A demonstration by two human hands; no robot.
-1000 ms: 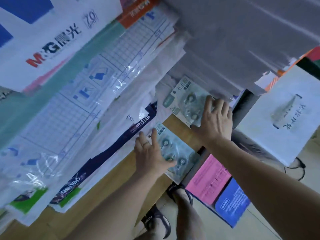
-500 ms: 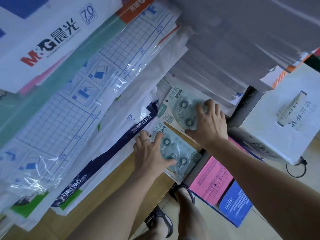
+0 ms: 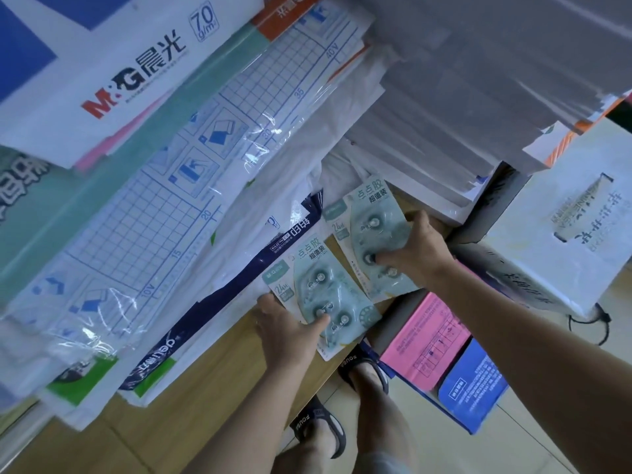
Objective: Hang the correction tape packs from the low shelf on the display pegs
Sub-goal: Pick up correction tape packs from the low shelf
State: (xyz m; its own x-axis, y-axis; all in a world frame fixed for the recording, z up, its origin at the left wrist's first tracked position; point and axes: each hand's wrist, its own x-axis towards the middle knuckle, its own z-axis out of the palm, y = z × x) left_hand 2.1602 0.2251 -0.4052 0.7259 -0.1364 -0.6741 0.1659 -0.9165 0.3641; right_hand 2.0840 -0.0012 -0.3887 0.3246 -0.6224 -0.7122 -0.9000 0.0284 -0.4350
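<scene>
Two pale green blister packs of correction tape are in my hands over the low wooden shelf (image 3: 205, 398). My left hand (image 3: 287, 331) grips the nearer pack (image 3: 319, 285) by its lower left side, thumb across its front. My right hand (image 3: 419, 253) grips the farther pack (image 3: 367, 217) by its lower right corner, thumb on the blister. Both packs are lifted slightly and tilted, lying side by side without touching. No display pegs are in view.
Stacked paper reams and plastic-wrapped sheets (image 3: 178, 186) cover the shelf's left and back. A grey paper stack (image 3: 478, 97) overhangs at top right. A white carton (image 3: 561, 230), a pink box (image 3: 427, 340) and a blue box (image 3: 473, 384) sit on the floor, near my sandalled feet (image 3: 342, 398).
Both hands went from pressing flat on the packs to gripping them, and have drawn them out from under the paper stacks toward me.
</scene>
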